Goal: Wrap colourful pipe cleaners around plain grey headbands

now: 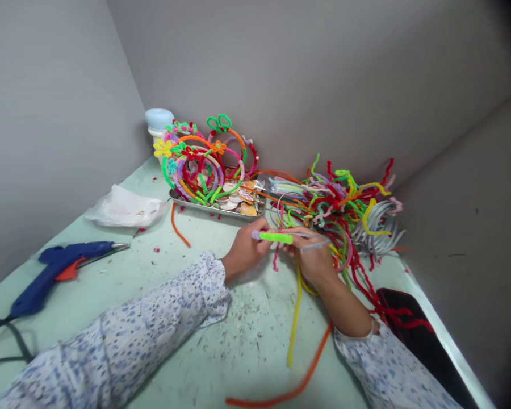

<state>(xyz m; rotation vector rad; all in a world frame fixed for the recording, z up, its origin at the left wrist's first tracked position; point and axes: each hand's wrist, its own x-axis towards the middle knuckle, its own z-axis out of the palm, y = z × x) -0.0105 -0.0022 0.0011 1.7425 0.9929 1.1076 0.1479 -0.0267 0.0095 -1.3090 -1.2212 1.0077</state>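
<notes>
Near the middle of the frame, the left hand (246, 251) had its thumb and fingers pinched on a bright green and lilac fuzzy band (276, 237), close to its lilac end. The right hand (315, 258) was pinched on the same band at the green end. The two hands were near each other but apart, with the band going across between them. Both arms came up from the bottom of the frame, one from each side, in white sleeves with blue spots (153, 318). The left arm slanted up to the right, and the right arm leaned up to the left.

A pink fuzzy stick (275, 261) hung down between the hands. Below the right hand, a yellow fuzzy stick (295, 324) and an orange fuzzy stick (300, 386) lay on the pale green table (247, 346).

At the upper middle left, bright fuzzy hoops with flowers (191, 150) stood in a silver metal tray (221, 212) with shells (247, 209). A big messy pile of fuzzy sticks (344, 196) was right of the middle. A black phone (421, 341) lay at the lower right, under some red fuzzy sticks (409, 318). At the left were a thin white plastic bag (125, 207) and a blue glue gun (46, 278) with an orange trigger; any writing on it was too small to tell.
</notes>
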